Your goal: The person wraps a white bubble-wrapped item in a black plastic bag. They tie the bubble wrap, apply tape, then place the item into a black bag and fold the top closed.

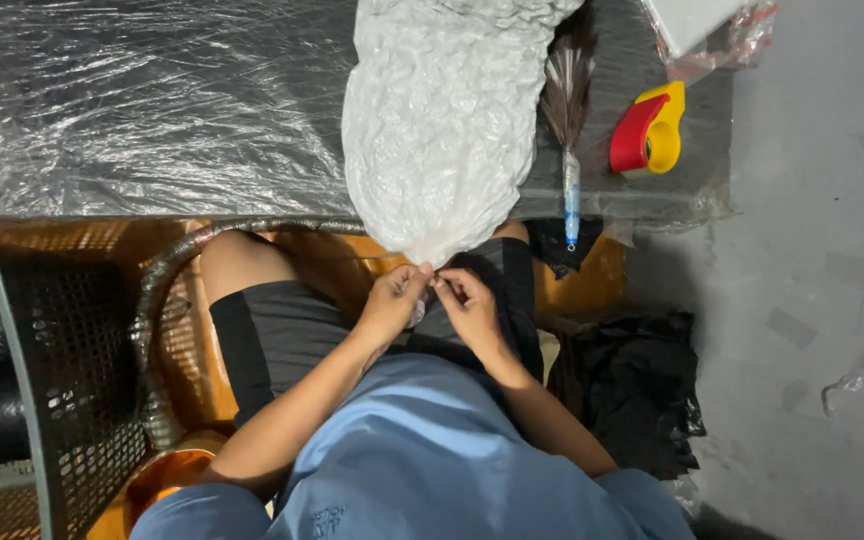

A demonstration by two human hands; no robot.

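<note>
Bag [439,120] of crinkled white plastic is what we work on: it lies on the desk [132,110], itself wrapped in clear film, and its narrow end hangs over the near edge down to our lap. Its long axis runs from the far side of the desk straight toward us, so the tip sits just above and beyond both hands, touching the fingertips. Our left hand [392,300] and right hand [467,305] meet at that tip, fingers pressed together in a pinch on the gathered plastic; neither is clearly nearer, though the left thumb seems to lie a little higher on the bag. A black mesh basket [72,380] stands at our left, cut off by the frame. A heap of black plastic [632,390] lies on the floor at our right. Beside the bag on the desk rests a brush [569,110] with dark bristles and a blue-white handle, pointing toward us, and beyond it a red and yellow tape dispenser [649,130]. We cannot make out what is inside the bag, nor whether something small is held between the fingers, since the fingertips hide it. The bag's far end is cut off at the top.
</note>
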